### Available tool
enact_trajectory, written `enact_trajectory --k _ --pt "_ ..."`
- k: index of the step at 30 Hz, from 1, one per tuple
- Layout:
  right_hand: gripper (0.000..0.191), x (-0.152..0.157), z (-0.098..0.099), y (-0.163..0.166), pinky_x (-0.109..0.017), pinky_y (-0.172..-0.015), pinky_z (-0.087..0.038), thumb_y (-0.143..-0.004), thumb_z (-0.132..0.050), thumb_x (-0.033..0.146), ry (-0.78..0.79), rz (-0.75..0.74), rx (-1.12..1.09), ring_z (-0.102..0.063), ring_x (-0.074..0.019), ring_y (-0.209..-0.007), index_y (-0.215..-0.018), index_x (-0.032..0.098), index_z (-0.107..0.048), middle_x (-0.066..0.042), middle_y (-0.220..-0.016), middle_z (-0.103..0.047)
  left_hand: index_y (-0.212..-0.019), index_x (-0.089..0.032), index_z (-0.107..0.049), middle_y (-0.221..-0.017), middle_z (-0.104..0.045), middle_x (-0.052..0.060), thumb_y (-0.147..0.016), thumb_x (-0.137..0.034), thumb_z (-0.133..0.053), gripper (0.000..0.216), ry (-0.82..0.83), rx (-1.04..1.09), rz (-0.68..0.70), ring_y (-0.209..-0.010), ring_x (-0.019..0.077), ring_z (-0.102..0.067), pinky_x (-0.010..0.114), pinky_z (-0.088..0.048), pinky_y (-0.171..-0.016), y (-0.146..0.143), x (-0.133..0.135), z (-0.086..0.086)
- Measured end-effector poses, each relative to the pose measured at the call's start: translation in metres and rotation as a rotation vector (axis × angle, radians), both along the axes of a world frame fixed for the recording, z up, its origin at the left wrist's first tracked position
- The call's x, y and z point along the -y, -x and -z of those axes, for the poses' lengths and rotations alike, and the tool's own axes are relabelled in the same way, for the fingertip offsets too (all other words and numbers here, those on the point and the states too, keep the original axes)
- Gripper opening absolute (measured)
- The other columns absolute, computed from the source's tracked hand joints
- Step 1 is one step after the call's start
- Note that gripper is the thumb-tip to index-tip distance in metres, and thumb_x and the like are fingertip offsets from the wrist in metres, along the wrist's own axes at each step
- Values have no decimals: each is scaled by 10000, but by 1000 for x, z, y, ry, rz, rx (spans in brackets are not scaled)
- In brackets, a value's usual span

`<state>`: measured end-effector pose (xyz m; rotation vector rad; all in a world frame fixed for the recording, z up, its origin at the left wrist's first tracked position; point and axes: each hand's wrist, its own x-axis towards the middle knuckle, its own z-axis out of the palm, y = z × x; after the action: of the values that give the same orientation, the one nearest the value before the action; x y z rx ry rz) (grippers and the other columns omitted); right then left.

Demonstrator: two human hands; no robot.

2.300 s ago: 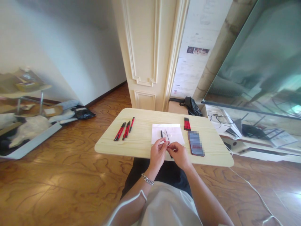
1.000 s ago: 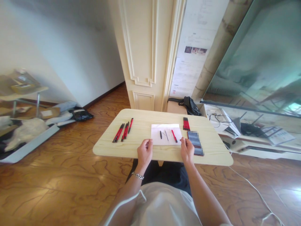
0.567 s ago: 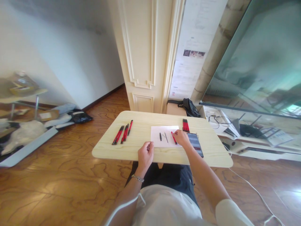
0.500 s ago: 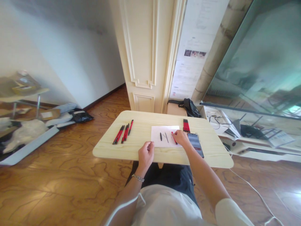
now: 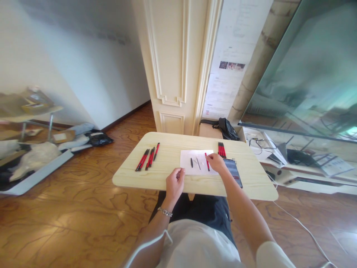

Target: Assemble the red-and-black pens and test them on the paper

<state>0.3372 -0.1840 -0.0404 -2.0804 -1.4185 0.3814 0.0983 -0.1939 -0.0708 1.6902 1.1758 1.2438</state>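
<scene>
On the sheet of white paper (image 5: 186, 169), my right hand (image 5: 216, 162) has its thumb and fingers closed at a red pen barrel (image 5: 208, 167) lying near the right side. Left of it on the paper are a black pen grip section (image 5: 191, 162), a small thin piece that looks like a spring (image 5: 195, 161) and a dark thin refill (image 5: 198, 163). My left hand (image 5: 175, 180) is curled at the paper's lower left corner, fingertips pressed together; whatever may be in them is hidden.
Several red and black pens (image 5: 147, 158) lie on the left of the light wooden table (image 5: 167, 141). More pens (image 5: 222, 149) lie side by side at the right, above a phone (image 5: 233, 172). A black bag (image 5: 228, 128) rests behind the table.
The red barrel under my right hand has turned to lie straighter, closer to parallel with the refill. My left hand has stayed at the paper's corner. The view has shifted slightly.
</scene>
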Motion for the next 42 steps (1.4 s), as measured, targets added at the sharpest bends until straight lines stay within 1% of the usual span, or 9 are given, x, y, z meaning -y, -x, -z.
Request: enact_trajectory --k 5,8,12,16,20,24,34,38,42 --pt "394 28 2 24 -237 -538 -394 -828 -492 498 -321 -120 -464 -500 -127 -559 -866 142 -657 -12 -648 -596 -987 -181 -661 -940 -703 93 -839 -475 -555 346 101 136 179 -841 210 -662 310 -513 -761 -21 9 -10" --pt "344 45 3 47 -241 -603 -434 -823 -536 478 -379 -186 -559 -538 -135 -644 -881 161 -655 -25 -747 -628 -1034 -178 -640 -979 -694 95 -844 -497 -543 384 170 208 306 -844 199 -663 297 -518 -738 -36 14 -15" --pt "310 56 7 66 -267 -637 -473 -824 -551 445 -336 -243 -666 -576 -148 -670 -919 167 -652 -29 -779 -643 -1015 -149 -611 -867 -686 77 -853 -508 -530 402 223 311 424 -771 175 -652 279 -515 -694 -45 17 -14" --pt "299 49 12 56 -282 -695 -472 -831 -541 418 -310 -275 -571 -591 -155 -723 -924 173 -685 -34 -804 -669 -979 -138 -593 -780 -665 56 -848 -504 -541 392 274 381 452 -695 155 -638 291 -524 -687 -43 14 -7" --pt "279 30 15 26 -297 -742 -466 -824 -526 356 -288 -113 -376 -611 -167 -761 -935 171 -704 -53 -862 -702 -949 -139 -573 -742 -658 52 -833 -513 -557 392 303 404 395 -660 158 -647 301 -533 -669 -41 12 -1" --pt "209 13 16 6 -300 -787 -448 -794 -569 289 -123 -44 -98 -633 -188 -829 -894 189 -723 -64 -919 -714 -927 -142 -561 -781 -657 63 -835 -508 -556 377 305 395 392 -682 164 -657 289 -530 -650 -42 11 -1" --pt "169 -4 21 24 -269 -756 -419 -819 -562 218 64 -60 219 -634 -203 -861 -883 158 -707 -122 -918 -696 -929 -148 -590 -787 -650 46 -861 -492 -522 357 232 317 384 -629 128 -620 242 -484 -588 -42 10 2" --pt "159 -3 22 24 -280 -747 -420 -809 -547 196 33 -52 212 -622 -204 -836 -844 131 -688 -143 -888 -687 -972 -146 -597 -788 -649 48 -864 -483 -523 362 224 314 389 -635 131 -617 246 -482 -597 -42 10 3" --pt "203 2 21 22 -285 -714 -448 -790 -533 242 -154 -56 -118 -606 -172 -745 -881 146 -688 -74 -811 -688 -1054 -147 -577 -800 -659 56 -850 -509 -533 418 254 357 387 -647 147 -636 263 -502 -609 -43 12 2"
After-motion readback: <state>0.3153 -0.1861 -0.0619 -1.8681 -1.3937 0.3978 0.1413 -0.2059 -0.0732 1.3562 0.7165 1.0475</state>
